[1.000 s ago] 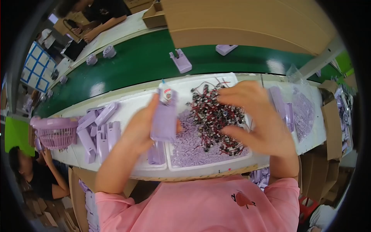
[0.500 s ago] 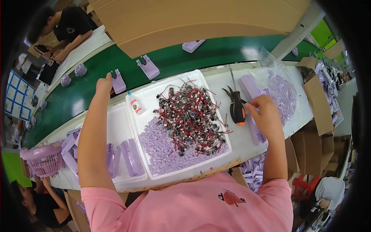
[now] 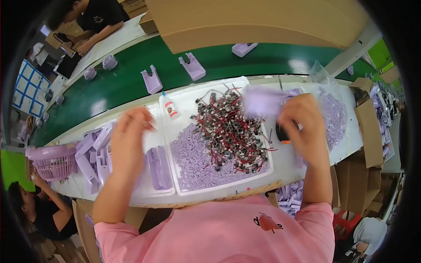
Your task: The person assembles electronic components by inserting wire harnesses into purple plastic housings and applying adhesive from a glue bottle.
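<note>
My right hand (image 3: 305, 125) grips a lilac plastic housing (image 3: 262, 101), smeared by motion, above the right side of a white foam tray (image 3: 179, 186). In that tray lie a heap of small circuit parts with red and black wires (image 3: 230, 136) and many tiny lilac plastic pieces (image 3: 193, 162). My left hand (image 3: 131, 136), blurred, hovers empty left of the tray with its fingers apart. Beside it are a white glue bottle with a blue tip (image 3: 171, 109) and a lilac shell (image 3: 158, 168). The pliers' dark handle (image 3: 287, 131) is partly hidden by my right hand.
Lilac housings (image 3: 151, 81) rest on the green conveyor belt (image 3: 127, 70) beyond the bench. More lilac shells (image 3: 94, 153) pile up at left, near a pink basket-like fan guard (image 3: 55, 166). A bag of lilac pieces (image 3: 334, 116) lies at right. Cardboard (image 3: 263, 26) overhangs the belt.
My left hand has let go of the housing on the belt and drawn back toward me. My right hand has lifted a lilac housing off the bench and brought it left.
</note>
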The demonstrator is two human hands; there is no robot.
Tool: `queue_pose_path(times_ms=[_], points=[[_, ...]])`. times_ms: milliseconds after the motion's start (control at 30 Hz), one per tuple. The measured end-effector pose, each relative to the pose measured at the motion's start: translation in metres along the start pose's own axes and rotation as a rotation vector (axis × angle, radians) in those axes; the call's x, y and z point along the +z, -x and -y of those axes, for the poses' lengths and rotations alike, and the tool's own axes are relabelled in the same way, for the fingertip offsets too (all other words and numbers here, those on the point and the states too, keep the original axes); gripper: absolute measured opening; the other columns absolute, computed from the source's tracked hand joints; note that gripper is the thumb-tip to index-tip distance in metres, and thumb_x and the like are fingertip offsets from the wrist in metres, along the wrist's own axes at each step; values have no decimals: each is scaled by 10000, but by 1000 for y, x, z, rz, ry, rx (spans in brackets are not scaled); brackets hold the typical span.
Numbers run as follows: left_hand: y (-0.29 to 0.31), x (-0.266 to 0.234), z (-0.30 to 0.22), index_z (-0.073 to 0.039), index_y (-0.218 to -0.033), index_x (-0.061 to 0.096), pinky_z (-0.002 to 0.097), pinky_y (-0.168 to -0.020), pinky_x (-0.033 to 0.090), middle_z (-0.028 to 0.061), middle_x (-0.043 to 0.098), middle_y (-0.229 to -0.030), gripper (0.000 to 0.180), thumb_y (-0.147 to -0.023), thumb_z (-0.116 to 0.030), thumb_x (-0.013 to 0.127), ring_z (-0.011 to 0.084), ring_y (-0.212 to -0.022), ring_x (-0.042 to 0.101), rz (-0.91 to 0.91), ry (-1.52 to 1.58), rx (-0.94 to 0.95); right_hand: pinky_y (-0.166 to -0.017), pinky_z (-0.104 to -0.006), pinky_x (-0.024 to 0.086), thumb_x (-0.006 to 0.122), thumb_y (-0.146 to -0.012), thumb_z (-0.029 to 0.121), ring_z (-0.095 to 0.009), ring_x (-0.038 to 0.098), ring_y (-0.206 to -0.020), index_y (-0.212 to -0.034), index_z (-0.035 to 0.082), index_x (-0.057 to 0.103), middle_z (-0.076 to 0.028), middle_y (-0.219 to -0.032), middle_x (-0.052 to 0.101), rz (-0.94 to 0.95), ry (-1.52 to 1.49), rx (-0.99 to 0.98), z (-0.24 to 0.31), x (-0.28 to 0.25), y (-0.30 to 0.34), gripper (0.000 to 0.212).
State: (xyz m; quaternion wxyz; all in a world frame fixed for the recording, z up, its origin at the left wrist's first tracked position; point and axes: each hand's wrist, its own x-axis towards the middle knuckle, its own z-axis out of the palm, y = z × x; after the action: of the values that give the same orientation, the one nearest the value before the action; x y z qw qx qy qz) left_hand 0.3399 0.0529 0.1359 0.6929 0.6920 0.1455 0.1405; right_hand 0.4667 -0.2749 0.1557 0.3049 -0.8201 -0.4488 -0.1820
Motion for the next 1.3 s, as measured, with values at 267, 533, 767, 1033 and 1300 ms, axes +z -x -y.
queue_pose_path(times_ms=[267, 533, 767, 1033, 1300], points=[[62, 28, 17, 4, -1265, 405, 390, -785, 480, 154, 587, -1049, 682, -926, -568, 250, 272, -868, 599, 682, 846, -618, -737, -354, 412, 638, -646, 134, -250, 520, -883, -893, 78, 631, -84, -1026, 584, 205, -289, -513, 66, 52, -37, 254], [84, 6, 34, -3, -1270, 394, 378, -818, 436, 148, 549, -1080, 565, -939, -459, 372, 243, -941, 546, 274, 927, -501, -624, -354, 430, 649, -651, 143, -214, 511, -713, -698, 72, 576, -38, -684, 503, 666, -75, -300, 49, 58, 10, 112], [89, 17, 44, 23, -1243, 435, 382, -896, 432, 155, 537, -1147, 515, -934, -390, 440, 244, -1049, 538, 299, 1004, -501, -618, -344, 442, 645, -682, 143, -238, 525, -698, -700, 55, 580, -60, -705, 521, 720, 79, -133, 56, 48, 34, 111], [92, 35, 48, 10, -1189, 473, 345, -855, 453, 120, 560, -1085, 502, -905, -403, 501, 206, -978, 557, 329, 925, -584, -556, -317, 457, 620, -731, 33, -191, 576, -671, -752, 24, 570, -63, -722, 551, 639, -322, 210, 45, 52, 25, 55], [88, 77, 25, -6, -971, 580, 264, -727, 466, 57, 622, -903, 204, -813, -106, 661, 122, -818, 588, 130, 478, -565, -674, -233, 474, 586, -824, -21, -75, 566, -775, -890, 18, 526, -13, -818, 563, 508, -1163, 811, 71, 68, 17, 98]])
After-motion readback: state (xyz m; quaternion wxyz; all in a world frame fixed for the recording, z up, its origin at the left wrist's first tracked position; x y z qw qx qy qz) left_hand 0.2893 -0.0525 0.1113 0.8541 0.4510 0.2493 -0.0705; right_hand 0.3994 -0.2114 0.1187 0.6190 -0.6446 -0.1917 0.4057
